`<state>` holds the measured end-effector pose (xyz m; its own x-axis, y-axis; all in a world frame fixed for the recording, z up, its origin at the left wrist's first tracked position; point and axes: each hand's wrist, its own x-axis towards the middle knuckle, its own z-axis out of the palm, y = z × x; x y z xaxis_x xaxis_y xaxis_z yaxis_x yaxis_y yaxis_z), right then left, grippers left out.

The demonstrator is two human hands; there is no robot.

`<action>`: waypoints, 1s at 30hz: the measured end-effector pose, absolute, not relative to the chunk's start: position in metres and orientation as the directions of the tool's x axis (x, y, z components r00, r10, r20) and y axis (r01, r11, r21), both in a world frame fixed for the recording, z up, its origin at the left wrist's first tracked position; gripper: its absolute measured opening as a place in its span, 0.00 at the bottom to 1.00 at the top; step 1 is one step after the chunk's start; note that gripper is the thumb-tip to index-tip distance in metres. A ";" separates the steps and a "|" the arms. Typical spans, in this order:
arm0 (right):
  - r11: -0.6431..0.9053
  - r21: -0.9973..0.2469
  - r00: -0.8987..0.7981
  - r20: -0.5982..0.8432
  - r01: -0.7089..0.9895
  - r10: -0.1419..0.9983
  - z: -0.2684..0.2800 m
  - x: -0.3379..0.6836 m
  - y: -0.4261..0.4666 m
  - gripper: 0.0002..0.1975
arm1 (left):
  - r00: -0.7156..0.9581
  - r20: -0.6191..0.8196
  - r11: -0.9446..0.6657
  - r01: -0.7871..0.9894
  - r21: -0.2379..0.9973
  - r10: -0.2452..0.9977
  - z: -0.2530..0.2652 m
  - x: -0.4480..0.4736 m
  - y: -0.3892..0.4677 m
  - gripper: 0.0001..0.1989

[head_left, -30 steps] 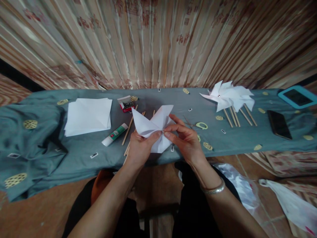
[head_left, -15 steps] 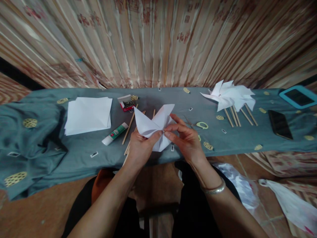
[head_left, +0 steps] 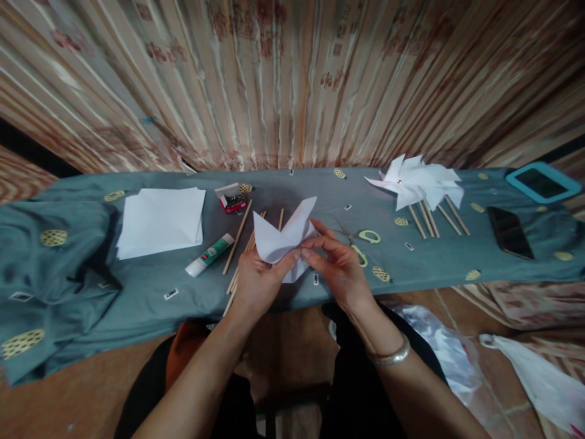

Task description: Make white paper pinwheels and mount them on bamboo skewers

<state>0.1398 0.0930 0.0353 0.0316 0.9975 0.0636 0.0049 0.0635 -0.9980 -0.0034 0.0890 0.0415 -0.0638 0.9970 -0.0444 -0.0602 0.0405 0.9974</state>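
Note:
A white paper pinwheel (head_left: 275, 242) is held up over the near part of the cloth-covered table, with pointed blades standing up. My left hand (head_left: 261, 275) grips its left side, thumb pressed towards the centre. At the centre and right edge, my right hand (head_left: 336, 259) pinches the paper with thumb and fingers; whether a small pin sits between the fingertips I cannot tell. Several wooden sticks (head_left: 237, 236) lie behind and beside my left hand. Scissors with pale green handles (head_left: 368, 236) rest just right of my right hand.
To the left are a stack of white paper (head_left: 159, 222), a glue stick (head_left: 210, 255) and an opened red box of small metal pins (head_left: 232, 201). On the right lie finished pinwheels on sticks (head_left: 418, 183), a black phone (head_left: 510, 233) and a blue-framed device (head_left: 543, 182).
The pinwheel has tilted and its blades have drawn closer together between my hands. Both hands keep their grip at the centre. The whole view has shifted slightly.

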 end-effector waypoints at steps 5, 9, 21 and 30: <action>0.043 -0.999 0.055 0.043 -0.008 0.998 0.035 0.138 0.092 0.03 | -0.088 -0.069 0.064 -0.055 0.996 0.994 0.037 -0.005 0.090 0.15; 0.046 -0.999 0.077 0.048 0.016 0.996 0.032 0.137 0.092 0.04 | -0.125 -0.075 0.071 -0.040 0.997 0.989 0.038 -0.005 0.091 0.15; 0.052 -0.998 0.092 0.054 0.027 0.994 0.031 0.150 0.097 0.45 | -0.066 -0.141 0.132 -0.114 0.985 0.988 0.045 -0.001 0.091 0.14; -0.181 -0.941 -0.063 -0.170 -0.287 0.983 0.047 0.151 0.097 0.52 | -0.010 -0.169 0.166 -0.139 0.976 0.986 0.049 -0.003 0.089 0.14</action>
<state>0.1507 0.0973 0.0471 -0.0632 0.9834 -0.1703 -0.2869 -0.1814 -0.9406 -0.0028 0.0895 0.0490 -0.0103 0.9855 -0.1693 -0.1392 0.1663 0.9762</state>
